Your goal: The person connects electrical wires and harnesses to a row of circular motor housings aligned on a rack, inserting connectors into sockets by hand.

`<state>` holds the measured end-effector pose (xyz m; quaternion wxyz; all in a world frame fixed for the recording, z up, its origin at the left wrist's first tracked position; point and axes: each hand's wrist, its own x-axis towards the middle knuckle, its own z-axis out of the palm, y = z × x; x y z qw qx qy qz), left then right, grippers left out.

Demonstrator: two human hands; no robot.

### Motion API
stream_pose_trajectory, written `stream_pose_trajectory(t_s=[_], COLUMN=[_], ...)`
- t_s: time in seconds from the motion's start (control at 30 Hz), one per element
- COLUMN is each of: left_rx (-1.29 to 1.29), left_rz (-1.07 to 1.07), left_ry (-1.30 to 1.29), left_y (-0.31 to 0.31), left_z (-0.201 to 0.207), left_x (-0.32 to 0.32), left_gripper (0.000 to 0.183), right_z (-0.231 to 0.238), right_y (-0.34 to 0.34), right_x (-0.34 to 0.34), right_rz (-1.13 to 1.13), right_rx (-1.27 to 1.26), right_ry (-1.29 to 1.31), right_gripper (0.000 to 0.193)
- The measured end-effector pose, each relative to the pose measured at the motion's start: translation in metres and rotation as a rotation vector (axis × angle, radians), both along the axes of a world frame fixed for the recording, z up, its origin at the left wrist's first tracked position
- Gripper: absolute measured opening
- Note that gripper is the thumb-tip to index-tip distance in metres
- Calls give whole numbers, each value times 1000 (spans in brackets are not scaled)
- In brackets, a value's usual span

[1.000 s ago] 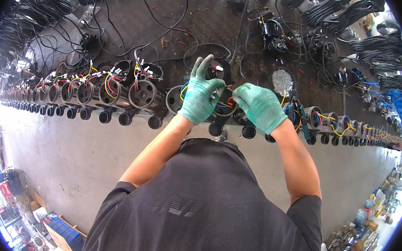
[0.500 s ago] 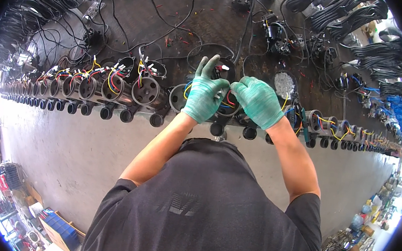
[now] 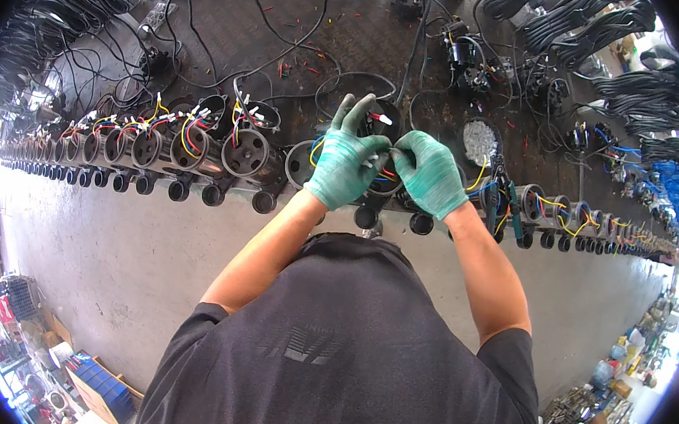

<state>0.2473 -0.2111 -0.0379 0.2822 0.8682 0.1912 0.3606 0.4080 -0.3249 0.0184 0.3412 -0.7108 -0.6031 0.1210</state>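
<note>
Both my hands wear green-coated gloves and meet over a dark round motor housing [image 3: 384, 185] at the table's near edge. My left hand [image 3: 345, 162] pinches thumb and forefinger together on thin coloured wires, its other fingers raised; a white connector [image 3: 381, 119] shows just beyond them. Close beside it, my right hand [image 3: 432, 174] has its fingertips pressed together at the same wires [image 3: 389, 173]. The gloves largely hide the wire ends. To the left, another housing [image 3: 249, 156] stands with wires and white connectors rising from it.
Rows of housings with coloured wires line the table edge on both sides. Right of my hands are a container of clear small pieces [image 3: 481, 142] and dark green-handled pliers [image 3: 515, 213]. Black cable bundles [image 3: 644, 97] and a wired motor part [image 3: 464, 55] lie farther back.
My right hand has shifted slightly, its wrist and forearm moving a little to the left. The left hand stays nearly in place, still pinching.
</note>
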Motion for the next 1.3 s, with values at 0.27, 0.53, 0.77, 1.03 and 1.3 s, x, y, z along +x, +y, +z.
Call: stream_pose_trajectory(t_s=[0.27,0.53,0.77,1.03,1.3], left_rx=[17,-54,-73,-28,-79], left_rz=[-24,-23,-24,-17,-14], left_ry=[11,-40,-45,-28,-64], left_y=[1,2,3,3,3], left_z=[5,2,-2,-1,0], left_x=[0,0,0,-1,0], left_gripper=[30,33,34,35,37], right_z=[-9,-13,-5,-11,-11], right_y=[-3,-15,-11,2,-5], right_x=[-21,-17,3,-30,-13], right_rz=[-287,-167,143,-484,-35], right_rx=[-191,125,68,-263,258], right_ry=[667,301,-350,1338,-55], right_gripper=[15,13,24,19,14])
